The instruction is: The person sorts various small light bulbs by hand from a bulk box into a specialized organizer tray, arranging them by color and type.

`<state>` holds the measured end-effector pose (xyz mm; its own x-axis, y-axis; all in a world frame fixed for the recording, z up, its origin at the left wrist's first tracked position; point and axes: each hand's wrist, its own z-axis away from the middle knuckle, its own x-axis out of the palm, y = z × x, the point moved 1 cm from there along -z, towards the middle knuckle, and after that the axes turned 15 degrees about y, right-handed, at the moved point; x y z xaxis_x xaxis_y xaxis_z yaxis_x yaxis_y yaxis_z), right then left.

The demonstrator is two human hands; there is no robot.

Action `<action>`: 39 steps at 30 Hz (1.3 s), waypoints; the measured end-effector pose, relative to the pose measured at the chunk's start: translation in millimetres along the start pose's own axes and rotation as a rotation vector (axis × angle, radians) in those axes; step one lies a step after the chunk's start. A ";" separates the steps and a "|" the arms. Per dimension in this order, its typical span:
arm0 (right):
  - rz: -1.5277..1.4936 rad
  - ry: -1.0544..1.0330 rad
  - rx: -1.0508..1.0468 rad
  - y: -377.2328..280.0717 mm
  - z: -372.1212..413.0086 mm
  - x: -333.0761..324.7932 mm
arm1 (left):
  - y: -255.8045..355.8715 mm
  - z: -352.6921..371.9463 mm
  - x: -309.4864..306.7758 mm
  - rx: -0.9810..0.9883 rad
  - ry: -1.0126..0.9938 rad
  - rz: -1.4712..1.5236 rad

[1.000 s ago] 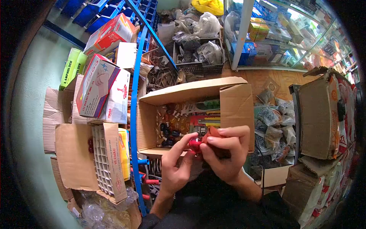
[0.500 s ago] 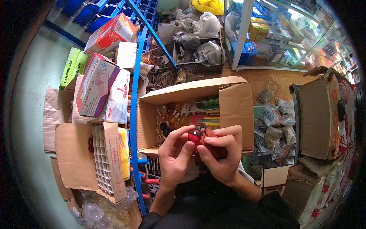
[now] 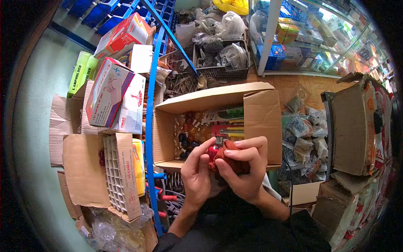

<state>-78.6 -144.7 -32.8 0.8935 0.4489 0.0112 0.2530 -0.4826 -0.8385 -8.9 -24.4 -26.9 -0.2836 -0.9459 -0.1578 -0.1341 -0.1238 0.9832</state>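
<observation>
My left hand (image 3: 198,176) is closed round a glossy red light bulb (image 3: 213,150), holding it near the front edge of an open cardboard box (image 3: 261,126). Bunched in my right hand (image 3: 252,170) is a reddish-brown cloth (image 3: 231,156), which presses over the bulb's right side and covers much of it. The bulb's base is hidden by fingers and cloth. Inside the box, beyond my hands, lie several small bulbs (image 3: 194,123) and yellow-handled tools (image 3: 233,131).
A blue metal post (image 3: 149,126) rises left of the box. Further left stand product cartons (image 3: 110,90) and a carton with a white divider grid (image 3: 114,176). Bagged small parts (image 3: 303,149) lie to the right, beside stacked cardboard boxes (image 3: 350,130). Behind is a glass cabinet (image 3: 310,42).
The cloth in my right hand has moved over the bulb, which shows less now. My left fingers have shifted round it, and the view has moved slightly.
</observation>
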 end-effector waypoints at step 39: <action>-0.073 0.134 0.184 8.0 0.9 -4.8 | 14.6 -4.1 -6.1 -0.045 -0.275 0.124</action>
<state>-81.2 -150.0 -40.0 0.9195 0.3682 0.1376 0.2581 -0.3017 -0.9178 -5.2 -21.7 -11.3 -0.5426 -0.8386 -0.0494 -0.0419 -0.0317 0.9986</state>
